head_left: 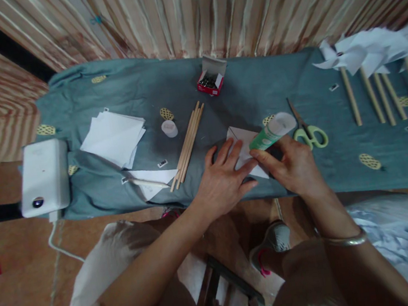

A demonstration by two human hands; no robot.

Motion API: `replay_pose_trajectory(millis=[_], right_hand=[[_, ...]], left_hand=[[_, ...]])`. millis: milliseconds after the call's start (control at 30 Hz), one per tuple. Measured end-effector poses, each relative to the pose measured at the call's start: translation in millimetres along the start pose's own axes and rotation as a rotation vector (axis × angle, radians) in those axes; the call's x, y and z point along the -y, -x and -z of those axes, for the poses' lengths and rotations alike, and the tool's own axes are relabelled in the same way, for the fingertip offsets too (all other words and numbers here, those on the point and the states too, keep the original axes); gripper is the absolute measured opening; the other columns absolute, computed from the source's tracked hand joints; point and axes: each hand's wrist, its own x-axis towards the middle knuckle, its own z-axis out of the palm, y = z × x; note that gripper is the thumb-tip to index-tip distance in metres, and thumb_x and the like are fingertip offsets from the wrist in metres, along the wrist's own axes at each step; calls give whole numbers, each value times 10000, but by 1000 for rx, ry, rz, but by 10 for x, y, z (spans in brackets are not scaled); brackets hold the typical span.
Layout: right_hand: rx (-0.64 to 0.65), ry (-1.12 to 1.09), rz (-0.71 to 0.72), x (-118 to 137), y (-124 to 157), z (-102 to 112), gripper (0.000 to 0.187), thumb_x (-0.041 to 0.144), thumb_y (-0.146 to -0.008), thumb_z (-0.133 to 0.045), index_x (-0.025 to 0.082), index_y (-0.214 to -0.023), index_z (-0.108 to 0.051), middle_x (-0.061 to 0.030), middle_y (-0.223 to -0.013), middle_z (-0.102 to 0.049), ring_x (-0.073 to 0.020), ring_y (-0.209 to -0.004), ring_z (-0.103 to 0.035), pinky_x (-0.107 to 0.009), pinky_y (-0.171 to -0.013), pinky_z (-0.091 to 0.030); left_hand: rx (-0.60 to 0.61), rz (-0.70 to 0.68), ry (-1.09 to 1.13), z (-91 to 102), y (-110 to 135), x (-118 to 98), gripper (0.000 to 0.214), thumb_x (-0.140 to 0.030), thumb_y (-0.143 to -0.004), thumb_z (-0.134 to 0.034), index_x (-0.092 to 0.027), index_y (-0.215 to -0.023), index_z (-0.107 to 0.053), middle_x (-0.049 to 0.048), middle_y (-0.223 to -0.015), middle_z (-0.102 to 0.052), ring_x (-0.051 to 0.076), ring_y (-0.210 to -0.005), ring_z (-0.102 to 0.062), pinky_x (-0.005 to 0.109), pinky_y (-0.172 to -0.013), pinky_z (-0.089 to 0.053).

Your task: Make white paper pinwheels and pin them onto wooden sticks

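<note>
A small white paper square (pixel 240 136) with pencil lines lies near the table's front edge. My left hand (pixel 225 172) is spread flat over its left part, fingers apart. In my right hand (pixel 292 163) is a green and white glue stick (pixel 272 130), tilted with its lower end at the paper. Its tip is hidden behind my fingers. The white glue cap (pixel 169 128) stands apart to the left. Just right of my right hand lie scissors (pixel 309 133) with light green handles. Several wooden sticks (pixel 189 142) lie left of my left hand.
A stack of white paper (pixel 114 138), a pen (pixel 148 182) on a paper piece (pixel 154 174), and a white device (pixel 44 176) with a cable are on the left. A red box of pins (pixel 211 78) stands at the back. Paper pinwheels (pixel 372 51) on sticks lie right.
</note>
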Motion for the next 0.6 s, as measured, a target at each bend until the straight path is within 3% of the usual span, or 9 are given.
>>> replay_pose_trajectory(millis=[333,600], right_hand=[[-20,-13,-18,18,-41,-14,290,508,-835,-575,221,-817,-605,-46,-697,-639,-210,-605,-567,-333,-591,-420],[-54,4,32,20,-75,-58,353,522,-838,-553,178,-799,-621,-39,-681,-641,-178,-572,-559,-292,-553,-405]], left_hand=[[5,-1,4,0,2,-3,466,-492,-868,-535,-268,-1276,-542,150,-1475,-394,321,-1384,-299,545,-1082,-236],[0,-2,5,11,11,-4,462,-493,-866,-537,-265,-1267,-545,148,-1467,-405,325,-1378,-309,551,-1075,-249]])
